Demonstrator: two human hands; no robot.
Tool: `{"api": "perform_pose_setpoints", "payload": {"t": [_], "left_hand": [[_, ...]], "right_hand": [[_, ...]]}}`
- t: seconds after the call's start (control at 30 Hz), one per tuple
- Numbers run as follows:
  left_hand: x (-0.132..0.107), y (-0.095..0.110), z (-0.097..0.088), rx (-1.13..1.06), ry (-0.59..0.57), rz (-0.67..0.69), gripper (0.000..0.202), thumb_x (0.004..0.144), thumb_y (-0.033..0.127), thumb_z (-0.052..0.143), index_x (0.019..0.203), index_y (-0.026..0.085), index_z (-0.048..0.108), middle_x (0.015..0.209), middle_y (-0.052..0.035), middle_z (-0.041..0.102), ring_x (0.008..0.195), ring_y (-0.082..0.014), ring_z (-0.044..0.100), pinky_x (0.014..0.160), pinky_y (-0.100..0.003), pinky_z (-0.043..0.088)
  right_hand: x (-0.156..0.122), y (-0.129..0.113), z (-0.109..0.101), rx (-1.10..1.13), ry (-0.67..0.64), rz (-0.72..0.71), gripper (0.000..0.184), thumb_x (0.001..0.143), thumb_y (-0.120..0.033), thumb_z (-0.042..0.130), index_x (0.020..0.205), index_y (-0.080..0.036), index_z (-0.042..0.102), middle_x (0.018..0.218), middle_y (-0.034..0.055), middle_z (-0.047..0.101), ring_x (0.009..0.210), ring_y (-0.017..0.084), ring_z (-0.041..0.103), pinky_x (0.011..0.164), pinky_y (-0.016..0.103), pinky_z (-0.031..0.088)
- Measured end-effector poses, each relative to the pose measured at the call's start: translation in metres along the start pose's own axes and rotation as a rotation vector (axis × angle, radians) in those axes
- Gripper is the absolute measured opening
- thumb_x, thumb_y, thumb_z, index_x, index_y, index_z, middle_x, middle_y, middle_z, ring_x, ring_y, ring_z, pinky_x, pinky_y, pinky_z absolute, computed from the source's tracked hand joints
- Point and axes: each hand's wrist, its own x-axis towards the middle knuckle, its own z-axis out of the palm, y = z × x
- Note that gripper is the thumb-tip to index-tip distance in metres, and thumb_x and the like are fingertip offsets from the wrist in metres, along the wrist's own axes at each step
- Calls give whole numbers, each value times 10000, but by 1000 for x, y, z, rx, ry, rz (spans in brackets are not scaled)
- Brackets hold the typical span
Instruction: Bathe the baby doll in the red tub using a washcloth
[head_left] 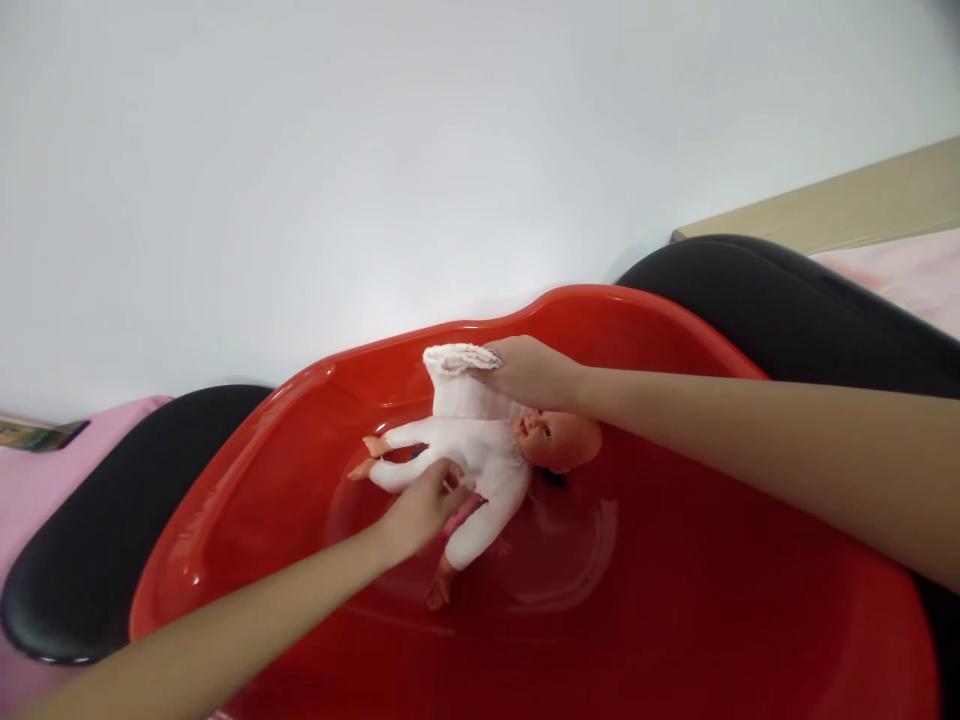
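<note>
A baby doll (480, 450) in a white suit lies on its back inside a red plastic baby tub (225, 500), its orange-pink head to the right. My left hand (424, 508) comes in from the lower left, with its fingers pinched on the white suit at the doll's middle. My right hand (529, 372) reaches in from the right and grips the edge of a folded white cloth (457, 362) above the doll's chest. The doll's far side against the tub floor is hidden.
The tub rests on black padded supports (795, 310) at both sides. Pink fabric (67, 460) lies at the left, and more at the right. A beige board (825, 200) stands at the upper right beyond a broad white surface.
</note>
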Motion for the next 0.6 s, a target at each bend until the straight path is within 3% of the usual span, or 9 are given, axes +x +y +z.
{"api": "perform_pose_setpoints", "payload": {"t": [0.1, 0.2, 0.3, 0.43, 0.5, 0.6], "left_hand": [[-7, -28, 19, 294, -79, 104, 323, 907, 499, 636, 1078, 236, 559, 1033, -66, 682, 888, -235, 689, 755, -368, 568], [-9, -26, 32, 598, -69, 270, 401, 889, 391, 682, 1217, 185, 575, 1258, -154, 612, 1072, -300, 657, 856, -420, 572], [-5, -16, 42, 875, -21, 543, 560, 906, 334, 668, 1407, 127, 528, 1383, -227, 555, 1213, -381, 574, 1009, -556, 506], [5, -16, 51, 1070, -74, 970, 476, 1022, 231, 478, 1497, 238, 495, 1544, -147, 492, 1404, -417, 440, 1159, -703, 317], [10, -19, 52, 1094, -60, 1026, 480, 1026, 209, 458, 1499, 282, 504, 1636, -103, 395, 1498, -465, 312, 1174, -761, 238], [16, -23, 48, 1094, -114, 994, 587, 951, 269, 599, 1526, 244, 484, 1723, -105, 227, 1557, -519, 119, 1179, -802, 191]], "right_hand": [[2, 6, 3, 47, 26, 58, 343, 1045, -356, 452, 968, -152, 716, 944, 82, 730, 844, 168, 648, 710, 228, 440], [5, 12, 9, 48, 36, 102, 363, 1032, -409, 464, 894, -155, 684, 892, 69, 724, 781, 156, 630, 647, 236, 395], [7, 16, 15, 71, 41, 119, 367, 1025, -442, 470, 876, -165, 658, 899, 53, 725, 776, 149, 623, 633, 240, 373], [7, 16, 16, 80, 48, 113, 356, 1026, -439, 479, 867, -166, 644, 895, 51, 723, 765, 142, 615, 624, 241, 359], [7, 14, 14, 59, 38, 119, 351, 1028, -427, 482, 858, -162, 636, 876, 51, 718, 728, 135, 600, 599, 247, 341], [7, 12, 12, 18, 37, 94, 365, 1044, -401, 453, 853, -152, 640, 861, 53, 714, 702, 132, 588, 582, 255, 320]]}}
